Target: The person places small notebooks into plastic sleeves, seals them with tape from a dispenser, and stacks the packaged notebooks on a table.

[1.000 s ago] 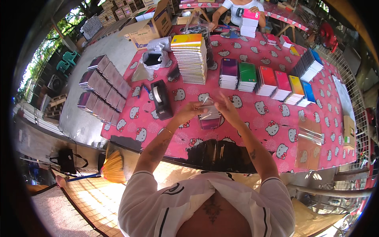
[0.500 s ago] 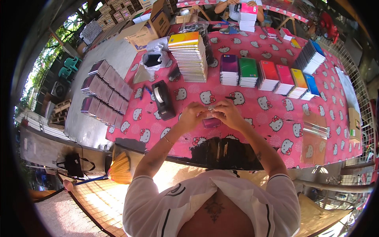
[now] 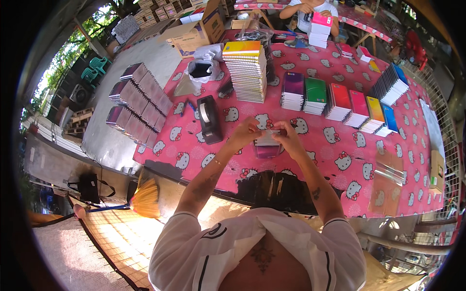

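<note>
A small stack of notebooks with a purple cover [image 3: 268, 152] rests on the pink table in front of me, its pale upper part showing between my hands. My left hand [image 3: 245, 133] is at the stack's upper left, thumb and fingertips pinched together. At the upper right corner, my right hand [image 3: 290, 139] has its fingers bent and closed against the edge. What the fingertips pinch is too small to make out. Left of my left hand stands a black tape dispenser [image 3: 209, 121] with a roll of clear tape.
A tall stack of yellow spiral notebooks [image 3: 244, 72] stands beyond my hands. Shorter coloured stacks, including a green one [image 3: 315, 96], line the right. Purple notebook piles [image 3: 138, 104] stand left. Clear plastic bags [image 3: 388, 182] lie at right. Across the table, another person [image 3: 315, 12] handles pink notebooks.
My hands have moved slightly apart, uncovering more of the purple notebook stack between them. The whole view has shifted a little, with the table things now farther right.
</note>
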### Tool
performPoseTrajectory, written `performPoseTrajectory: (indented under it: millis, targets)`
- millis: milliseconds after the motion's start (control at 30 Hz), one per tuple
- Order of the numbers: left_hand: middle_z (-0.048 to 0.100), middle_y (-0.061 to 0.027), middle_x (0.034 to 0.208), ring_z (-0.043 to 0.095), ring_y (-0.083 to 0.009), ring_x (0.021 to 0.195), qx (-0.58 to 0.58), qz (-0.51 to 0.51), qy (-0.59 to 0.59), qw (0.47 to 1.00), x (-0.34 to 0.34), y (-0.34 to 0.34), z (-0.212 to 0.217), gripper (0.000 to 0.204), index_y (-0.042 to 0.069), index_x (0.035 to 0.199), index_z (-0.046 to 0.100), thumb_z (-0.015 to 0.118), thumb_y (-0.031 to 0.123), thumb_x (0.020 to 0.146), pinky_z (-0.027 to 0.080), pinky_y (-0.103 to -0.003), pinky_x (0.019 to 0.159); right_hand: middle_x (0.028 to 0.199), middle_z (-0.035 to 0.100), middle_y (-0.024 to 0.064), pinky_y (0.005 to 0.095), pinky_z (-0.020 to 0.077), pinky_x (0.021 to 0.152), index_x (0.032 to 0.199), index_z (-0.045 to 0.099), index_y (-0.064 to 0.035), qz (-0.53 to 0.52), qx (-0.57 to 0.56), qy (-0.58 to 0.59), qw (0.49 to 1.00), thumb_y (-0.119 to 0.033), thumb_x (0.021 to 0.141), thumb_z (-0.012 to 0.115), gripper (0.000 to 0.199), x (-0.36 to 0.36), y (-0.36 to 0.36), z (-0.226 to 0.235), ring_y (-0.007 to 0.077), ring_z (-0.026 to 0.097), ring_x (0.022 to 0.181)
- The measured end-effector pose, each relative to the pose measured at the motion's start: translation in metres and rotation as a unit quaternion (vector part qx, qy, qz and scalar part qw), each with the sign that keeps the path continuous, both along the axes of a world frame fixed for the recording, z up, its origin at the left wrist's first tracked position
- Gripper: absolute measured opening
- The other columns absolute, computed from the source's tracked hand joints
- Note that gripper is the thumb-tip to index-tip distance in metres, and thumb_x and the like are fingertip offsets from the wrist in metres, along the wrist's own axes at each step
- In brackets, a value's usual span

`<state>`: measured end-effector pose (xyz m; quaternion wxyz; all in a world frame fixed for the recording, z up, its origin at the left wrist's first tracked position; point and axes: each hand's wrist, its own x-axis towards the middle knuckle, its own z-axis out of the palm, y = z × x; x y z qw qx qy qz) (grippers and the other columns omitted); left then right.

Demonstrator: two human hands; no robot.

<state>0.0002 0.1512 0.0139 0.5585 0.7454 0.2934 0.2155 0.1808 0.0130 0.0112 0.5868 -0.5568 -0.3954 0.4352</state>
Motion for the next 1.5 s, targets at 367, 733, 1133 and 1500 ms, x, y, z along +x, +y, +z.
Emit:
performPoseTrajectory:
  millis: [367, 733, 1133, 1500]
  targets:
    - [0.064, -0.0028, 0.094, 0.054, -0.0123, 0.082, -0.226, 0.413, -0.080, 0.879, -0.137, 0.030, -0.016, 0.035, 0.005, 0.107, 0.069, 0.078, 0.019, 0.077, 0.046, -0.031, 0.070, 0.102, 0.048, 0.0041, 0.0284, 0.0428, 0.080, 0.131, 0.066, -0.0149, -0.045, 0.057, -0.151, 0.986, -0.008, 0.085, 0.069, 0.047, -0.004, 0.007, -0.029, 0.0158, 0.049, 0.089]
    - [0.066, 0.0020, 0.084, 0.058, -0.0045, 0.074, -0.217, 0.425, -0.240, 0.845, -0.149, 0.003, -0.055, 0.012, 0.009, 0.095, 0.070, 0.074, 0.016, 0.087, 0.039, -0.022, 0.061, 0.113, 0.048, 0.0069, 0.0299, 0.0495, 0.089, 0.130, 0.063, -0.0082, -0.053, 0.053, -0.197, 0.978, -0.007, 0.091, 0.066, 0.039, -0.013, 0.003, -0.018, 0.0167, 0.056, 0.098]
    - [0.072, -0.0130, 0.081, 0.069, -0.0320, 0.070, 0.047, 0.446, 0.064, 0.892, -0.177, 0.017, -0.068, 0.019, 0.006, 0.088, 0.071, 0.067, 0.024, 0.088, 0.051, -0.041, 0.059, 0.103, 0.045, 0.0056, 0.0281, 0.0439, 0.077, 0.133, 0.063, -0.0144, -0.079, 0.092, -0.176, 0.977, -0.009, 0.087, 0.069, 0.046, -0.024, 0.002, -0.009, 0.0140, 0.046, 0.083]
    - [0.067, -0.0094, 0.070, 0.067, -0.0266, 0.067, 0.409, -0.327, 0.179, 0.833, 0.040, 0.024, 0.112, 0.020, 0.006, 0.081, 0.071, 0.075, 0.025, 0.081, 0.051, -0.037, 0.064, 0.114, 0.044, 0.0075, 0.0285, 0.0486, 0.085, 0.140, 0.051, -0.0105, -0.094, 0.044, -0.094, 0.990, -0.004, 0.086, 0.072, 0.058, -0.017, -0.002, -0.010, 0.0149, 0.051, 0.096]
